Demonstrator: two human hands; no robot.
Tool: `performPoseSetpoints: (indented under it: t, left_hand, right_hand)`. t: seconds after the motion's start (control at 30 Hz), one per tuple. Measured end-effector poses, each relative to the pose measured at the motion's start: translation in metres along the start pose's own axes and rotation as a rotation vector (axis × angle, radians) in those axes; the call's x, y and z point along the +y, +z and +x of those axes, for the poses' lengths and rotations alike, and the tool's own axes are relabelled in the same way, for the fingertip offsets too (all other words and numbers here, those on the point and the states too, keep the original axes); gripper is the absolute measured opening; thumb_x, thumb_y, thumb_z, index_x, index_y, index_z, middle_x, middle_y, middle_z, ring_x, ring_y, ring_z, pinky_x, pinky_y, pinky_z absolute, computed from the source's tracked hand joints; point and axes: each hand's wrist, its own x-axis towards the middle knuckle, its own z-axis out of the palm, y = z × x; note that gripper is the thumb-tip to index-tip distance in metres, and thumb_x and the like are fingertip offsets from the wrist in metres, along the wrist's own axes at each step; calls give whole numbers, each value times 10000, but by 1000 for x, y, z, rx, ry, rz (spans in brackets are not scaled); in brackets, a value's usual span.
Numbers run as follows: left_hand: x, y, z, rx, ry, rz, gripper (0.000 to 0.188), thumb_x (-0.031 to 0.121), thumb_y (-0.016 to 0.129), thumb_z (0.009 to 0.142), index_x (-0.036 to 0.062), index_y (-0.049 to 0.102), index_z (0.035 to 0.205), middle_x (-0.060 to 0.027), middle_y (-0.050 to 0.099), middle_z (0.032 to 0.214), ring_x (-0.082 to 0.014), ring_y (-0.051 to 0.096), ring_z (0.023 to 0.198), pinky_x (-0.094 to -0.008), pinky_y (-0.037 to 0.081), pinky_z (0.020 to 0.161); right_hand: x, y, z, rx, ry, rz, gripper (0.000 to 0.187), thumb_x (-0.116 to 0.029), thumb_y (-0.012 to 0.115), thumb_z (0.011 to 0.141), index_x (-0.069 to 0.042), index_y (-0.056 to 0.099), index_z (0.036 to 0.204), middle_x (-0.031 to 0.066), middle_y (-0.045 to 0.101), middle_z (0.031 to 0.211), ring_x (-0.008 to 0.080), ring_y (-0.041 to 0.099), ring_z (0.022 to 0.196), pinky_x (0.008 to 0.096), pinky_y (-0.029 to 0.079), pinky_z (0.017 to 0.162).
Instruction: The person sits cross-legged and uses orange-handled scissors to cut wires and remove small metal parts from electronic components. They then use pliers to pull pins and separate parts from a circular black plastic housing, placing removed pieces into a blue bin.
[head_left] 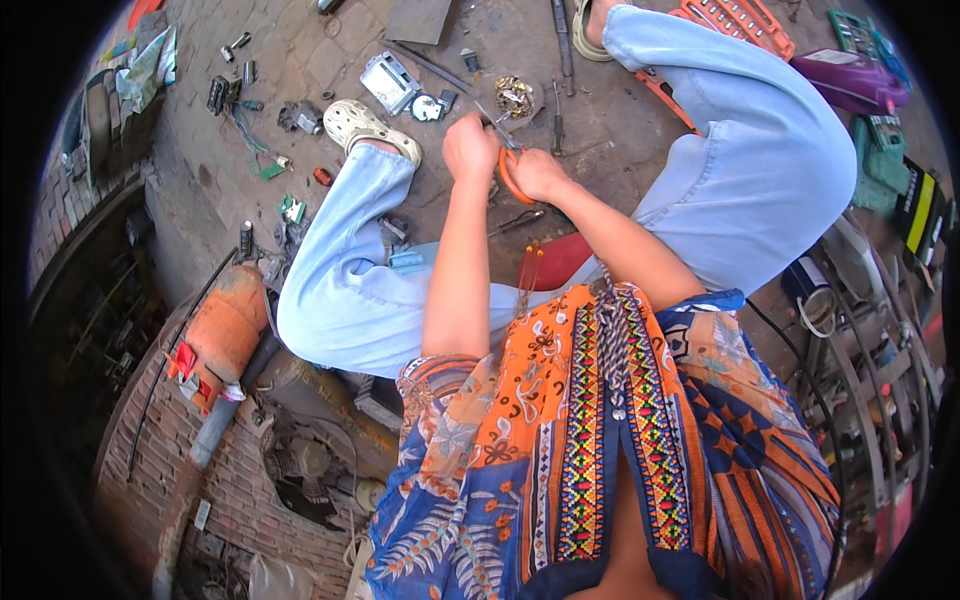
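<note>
My right hand (537, 175) is closed around a pair of orange-handled pliers (511, 182), whose metal jaws point away from me, up between both hands. Right beside it, my left hand (472, 148) is curled into a fist close to the jaws; what its fingers hold is hidden. A clear round container (535, 108) with small brass-coloured pieces (514, 94) stands just beyond the hands. To its left lie a silver metal box-like part (390, 83) and a small white round part (428, 107).
Screwdriver-like tools (557, 128) lie right of the container. Loose wires and connectors (240, 110) are scattered at left. An orange socket case (740, 25) and a purple jug (850, 80) sit far right. An orange cylinder (228, 318) lies left of my bent leg.
</note>
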Motion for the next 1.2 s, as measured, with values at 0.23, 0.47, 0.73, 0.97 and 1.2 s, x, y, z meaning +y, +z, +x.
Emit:
performPoseSetpoints:
  t: [0.23, 0.47, 0.73, 0.97, 1.2]
  left_hand:
    - [-9, 0, 5, -35, 20, -95, 155, 175, 618, 776, 68, 677, 873, -170, 657, 833, -346, 631, 813, -421, 493, 729]
    - [-12, -7, 5, -22, -83, -486, 190, 87, 611, 814, -45, 605, 950, -154, 679, 810, -236, 671, 771, -325, 525, 699]
    - [5, -84, -69, 123, -97, -1332, 164, -35, 562, 853, -68, 535, 1011, -156, 654, 959, -194, 637, 902, -292, 518, 806]
    - [15, -131, -122, 494, 125, -1024, 135, -67, 619, 785, -11, 643, 905, -71, 664, 931, -139, 622, 856, -243, 488, 739]
    - [23, -156, -148, 752, 250, -851, 174, -103, 665, 711, -19, 664, 864, -96, 627, 882, -154, 596, 807, -255, 485, 722]
  right_hand:
    - [20, 18, 18, 58, -39, -31, 606, -493, 390, 890, 53, 650, 870, 277, 614, 960, 396, 593, 948, 451, 461, 838]
    - [-6, -2, -1, 131, 8, 303, 663, -581, 469, 845, 61, 638, 863, 264, 628, 880, 398, 602, 895, 448, 457, 807]
    - [-55, -62, -46, 181, -321, 748, 387, -302, 727, 743, 20, 519, 795, 139, 627, 799, 171, 583, 757, 293, 458, 692]
    - [-104, -85, -97, -53, -698, 1003, 375, -52, 740, 710, -69, 390, 843, 107, 602, 978, 138, 546, 889, 296, 461, 817]
    - [-126, -94, -121, -178, -804, 949, 350, 24, 667, 759, -75, 339, 831, 160, 590, 1011, 174, 585, 945, 308, 482, 838]
